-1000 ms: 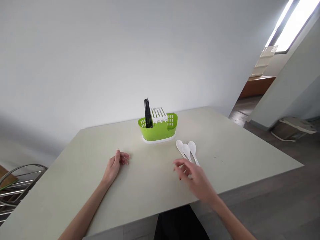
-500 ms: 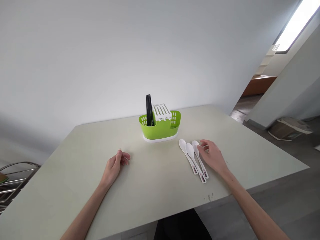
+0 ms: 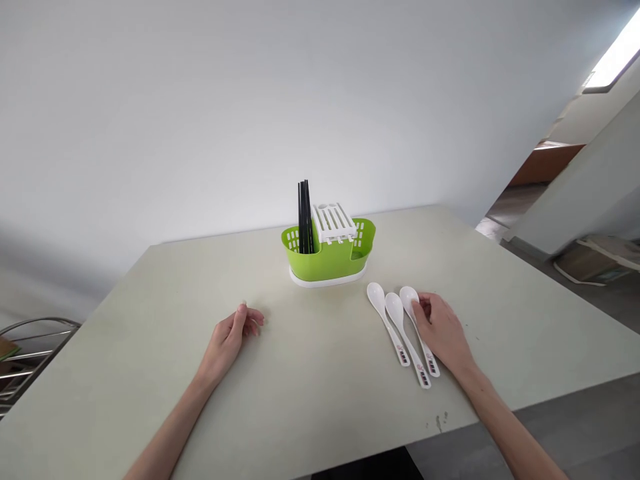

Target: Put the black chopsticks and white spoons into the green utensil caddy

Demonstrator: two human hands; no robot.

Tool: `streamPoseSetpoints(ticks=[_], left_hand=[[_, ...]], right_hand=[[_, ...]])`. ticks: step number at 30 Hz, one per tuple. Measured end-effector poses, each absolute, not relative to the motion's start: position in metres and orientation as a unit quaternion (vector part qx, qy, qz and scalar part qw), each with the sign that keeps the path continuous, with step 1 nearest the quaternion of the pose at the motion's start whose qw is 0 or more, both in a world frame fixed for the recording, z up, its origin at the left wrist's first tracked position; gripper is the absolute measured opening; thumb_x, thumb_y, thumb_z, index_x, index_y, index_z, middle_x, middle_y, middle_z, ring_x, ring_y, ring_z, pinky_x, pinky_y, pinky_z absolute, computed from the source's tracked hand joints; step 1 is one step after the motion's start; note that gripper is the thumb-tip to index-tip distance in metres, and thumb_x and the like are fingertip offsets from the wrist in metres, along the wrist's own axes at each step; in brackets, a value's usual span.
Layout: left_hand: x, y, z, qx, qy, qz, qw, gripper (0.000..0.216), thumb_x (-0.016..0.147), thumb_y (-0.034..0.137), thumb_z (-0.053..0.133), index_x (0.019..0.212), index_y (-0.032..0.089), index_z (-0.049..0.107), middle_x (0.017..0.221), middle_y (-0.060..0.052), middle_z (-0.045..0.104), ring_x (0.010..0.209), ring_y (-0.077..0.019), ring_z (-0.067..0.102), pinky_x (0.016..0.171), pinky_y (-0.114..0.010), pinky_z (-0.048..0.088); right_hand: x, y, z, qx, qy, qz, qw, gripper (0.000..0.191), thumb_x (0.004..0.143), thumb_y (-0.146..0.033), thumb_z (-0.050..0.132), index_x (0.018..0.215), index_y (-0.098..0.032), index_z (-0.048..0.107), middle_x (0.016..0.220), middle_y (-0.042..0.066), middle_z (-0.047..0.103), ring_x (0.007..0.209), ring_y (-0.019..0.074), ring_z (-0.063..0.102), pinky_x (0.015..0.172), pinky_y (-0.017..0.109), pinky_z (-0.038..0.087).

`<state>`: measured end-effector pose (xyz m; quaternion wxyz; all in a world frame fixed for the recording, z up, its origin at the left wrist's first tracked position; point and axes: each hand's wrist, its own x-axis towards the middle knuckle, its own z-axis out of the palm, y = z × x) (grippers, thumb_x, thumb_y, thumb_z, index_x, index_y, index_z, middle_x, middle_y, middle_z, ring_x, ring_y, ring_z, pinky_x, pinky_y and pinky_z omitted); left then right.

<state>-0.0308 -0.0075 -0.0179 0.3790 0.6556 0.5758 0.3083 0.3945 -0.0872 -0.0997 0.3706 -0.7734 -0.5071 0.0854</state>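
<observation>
Three white spoons (image 3: 399, 321) lie side by side on the pale table (image 3: 320, 373), bowls toward the far side. My right hand (image 3: 442, 331) rests beside them with its fingertips on the rightmost spoon (image 3: 411, 299), fingers curled loosely. My left hand (image 3: 231, 337) lies on the table to the left, fingers loosely curled, holding nothing. A green cutlery caddy (image 3: 327, 253) stands behind the spoons, with black chopsticks (image 3: 305, 217) upright in its left part and a white slotted insert (image 3: 333, 222) in the middle.
A white wall runs behind the table. A metal chair frame (image 3: 30, 347) shows at the far left. To the right the table edge drops to a grey floor with a flat box (image 3: 595, 257) near a wall corner.
My right hand has swung from the table's near middle out to the right of the spoons and settled on the rightmost one. The left hand has stayed put.
</observation>
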Motion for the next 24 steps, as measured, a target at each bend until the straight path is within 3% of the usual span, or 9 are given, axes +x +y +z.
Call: streamPoseSetpoints(ticks=[11, 15, 18, 21, 24], left_hand=[[-0.036, -0.005, -0.015, 0.683, 0.566, 0.310, 0.341, 0.057, 0.098, 0.072, 0.045, 0.086, 0.022, 0.069, 0.073, -0.002, 0.063, 0.075, -0.0195, 0.056, 0.074, -0.031, 0.045], [-0.033, -0.013, -0.013, 0.674, 0.547, 0.365, 0.337, 0.055, 0.099, 0.070, 0.045, 0.086, 0.021, 0.067, 0.076, -0.002, 0.062, 0.073, -0.0180, 0.055, 0.073, -0.031, 0.046], [-0.012, -0.030, -0.003, 0.690, 0.510, 0.379, 0.347, 0.052, 0.101, 0.066, 0.046, 0.087, 0.020, 0.066, 0.075, -0.002, 0.061, 0.071, -0.0168, 0.054, 0.073, -0.030, 0.047], [0.031, -0.057, 0.021, 0.726, 0.450, 0.333, 0.400, 0.047, 0.102, 0.063, 0.046, 0.101, 0.020, 0.066, 0.081, -0.003, 0.065, 0.071, -0.0160, 0.057, 0.072, -0.030, 0.048], [0.078, -0.083, 0.051, 0.756, 0.393, 0.261, 0.454, 0.047, 0.101, 0.063, 0.049, 0.124, 0.022, 0.061, 0.102, -0.007, 0.070, 0.072, -0.0154, 0.062, 0.069, -0.030, 0.050]], right_hand=[[0.394, -0.094, -0.077, -0.756, -0.400, 0.202, 0.476, 0.045, 0.094, -0.064, 0.051, 0.110, -0.023, 0.061, 0.092, 0.006, 0.073, 0.085, 0.0245, 0.067, 0.075, 0.035, 0.049], [0.391, -0.116, -0.042, -0.702, -0.372, 0.307, 0.524, 0.055, 0.088, -0.072, 0.061, 0.108, -0.021, 0.066, 0.092, 0.007, 0.075, 0.083, 0.0248, 0.069, 0.069, 0.033, 0.051], [0.375, -0.139, -0.008, -0.672, -0.419, 0.314, 0.524, 0.051, 0.088, -0.072, 0.064, 0.101, -0.022, 0.069, 0.091, 0.008, 0.076, 0.084, 0.0248, 0.070, 0.070, 0.032, 0.053], [0.344, -0.157, 0.019, -0.631, -0.487, 0.325, 0.510, 0.046, 0.092, -0.069, 0.064, 0.096, -0.023, 0.068, 0.091, 0.006, 0.077, 0.085, 0.0241, 0.073, 0.070, 0.030, 0.054], [0.311, -0.167, 0.033, -0.577, -0.507, 0.386, 0.510, 0.044, 0.095, -0.068, 0.061, 0.095, -0.024, 0.064, 0.087, 0.004, 0.076, 0.065, 0.0190, 0.071, 0.061, 0.029, 0.055]])
